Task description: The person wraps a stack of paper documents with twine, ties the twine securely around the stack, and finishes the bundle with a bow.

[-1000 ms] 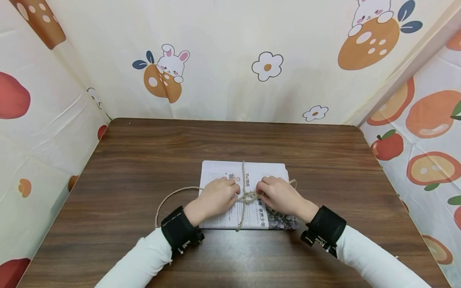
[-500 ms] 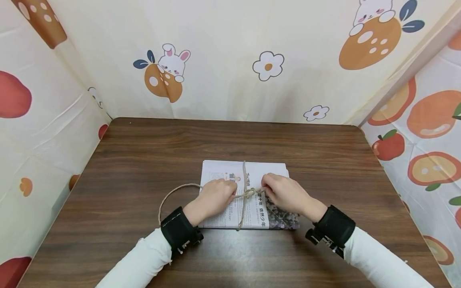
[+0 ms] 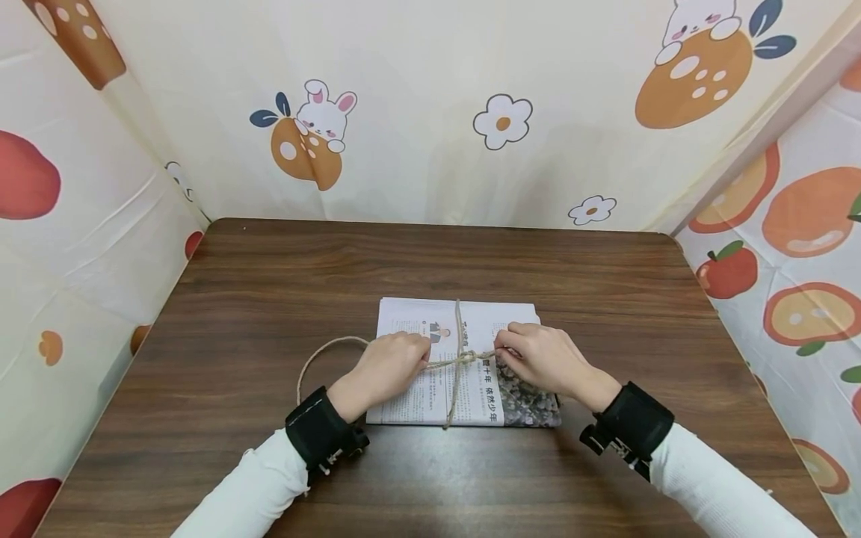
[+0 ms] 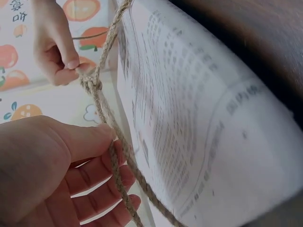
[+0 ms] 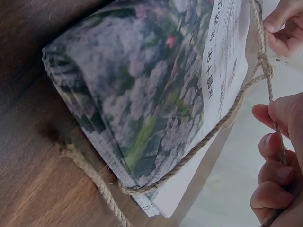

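A folded stack of newspapers [image 3: 413, 400] lies flat on the wooden table, with brown twine [image 3: 455, 396] running across it. The twine meets in a knot [image 3: 467, 357] on top of the stack, between the two hands. My left hand [image 3: 392, 366] pinches one strand left of the knot; the left wrist view shows thumb and forefinger on the twine [image 4: 118, 177]. On the other side, my right hand [image 3: 551, 362] grips the opposite strand, its fingers curled round it in the right wrist view. Between the hands the strand looks nearly straight.
A length of twine curves over the tabletop [image 3: 269, 299] left of the newspapers. In the right wrist view, a frayed twine end [image 5: 102, 184] lies beside the stack. Behind the table hangs a printed curtain [image 3: 417, 149], with more printed cloth [image 3: 800, 239] at the right.
Both hands have moved apart, the left one leftward and the right one rightward. The loose loops at the knot have drawn in smaller, and the strand between the hands has straightened.
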{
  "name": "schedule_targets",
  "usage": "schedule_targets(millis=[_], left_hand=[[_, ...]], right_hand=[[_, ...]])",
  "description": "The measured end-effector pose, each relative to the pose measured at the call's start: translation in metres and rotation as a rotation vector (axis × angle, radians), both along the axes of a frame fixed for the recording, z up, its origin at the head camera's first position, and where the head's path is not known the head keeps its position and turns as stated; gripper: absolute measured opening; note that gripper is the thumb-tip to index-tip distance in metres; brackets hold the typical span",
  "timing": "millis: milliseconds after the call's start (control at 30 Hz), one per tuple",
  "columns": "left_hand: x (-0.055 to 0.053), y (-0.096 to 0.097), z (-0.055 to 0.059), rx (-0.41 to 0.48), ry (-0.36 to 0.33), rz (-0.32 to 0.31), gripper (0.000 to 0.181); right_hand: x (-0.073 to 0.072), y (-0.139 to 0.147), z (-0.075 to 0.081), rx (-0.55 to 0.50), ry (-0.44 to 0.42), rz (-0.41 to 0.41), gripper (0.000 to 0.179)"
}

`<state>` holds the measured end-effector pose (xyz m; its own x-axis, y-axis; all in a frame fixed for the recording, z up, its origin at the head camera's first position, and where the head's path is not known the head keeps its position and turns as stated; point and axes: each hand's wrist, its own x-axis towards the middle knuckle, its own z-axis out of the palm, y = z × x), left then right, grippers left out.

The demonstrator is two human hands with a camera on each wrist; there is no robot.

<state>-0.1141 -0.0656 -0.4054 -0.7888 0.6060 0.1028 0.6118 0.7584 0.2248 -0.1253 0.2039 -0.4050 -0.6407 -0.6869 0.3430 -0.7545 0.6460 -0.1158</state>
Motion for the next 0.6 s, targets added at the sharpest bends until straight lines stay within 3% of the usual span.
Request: schedule_targets(millis=[267,600], left_hand=[[0.000,-0.006,0.000,0.000,-0.026,0.008,0.016],[0.002,-0.012,-0.001,0.000,-0.031,-0.001,0.020]], right_hand=[[-0.005,0.003,-0.004,0.045,-0.054,-0.031,0.013],[-0.008,0.006,-0.002,0.124,-0.229,-0.109,0.013]])
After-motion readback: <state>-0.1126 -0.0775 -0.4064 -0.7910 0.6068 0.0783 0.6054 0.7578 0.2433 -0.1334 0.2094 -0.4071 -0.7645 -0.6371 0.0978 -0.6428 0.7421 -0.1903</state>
